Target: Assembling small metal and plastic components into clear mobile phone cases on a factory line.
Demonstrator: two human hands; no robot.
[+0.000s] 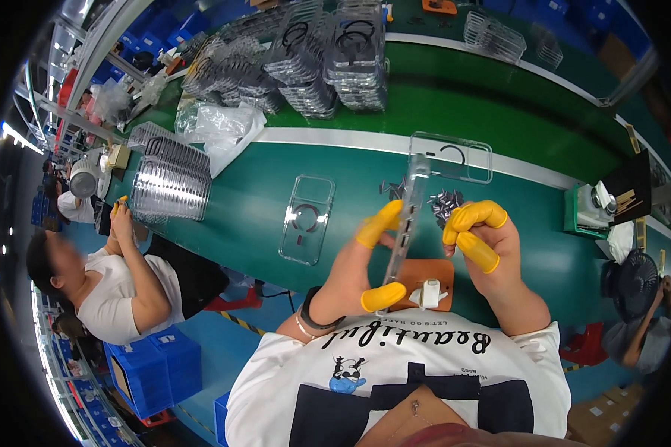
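Note:
My left hand [350, 272], with yellow finger cots on finger and thumb, grips a clear phone case [402, 242] by its edges. The case stands nearly edge-on, its cutouts facing my right hand. Beside it, my right hand [492, 253], also in yellow finger cots, is closed in a pinch; whatever is between the fingertips is too small or hidden to make out. A pile of small dark metallic-looking pieces [446, 205] lies just beyond the right fingertips. Below my hands, a small white object [427, 296] rests on an orange-brown board [443, 272].
One clear phone case [306, 220] with a dark ring lies left on the green table [238, 216]; another clear case [481, 160] lies ahead. Stacked cases [171, 182] stand far left, more stacks [354, 67] behind. A co-worker [119, 287] sits left; a green bin [585, 212] stands right.

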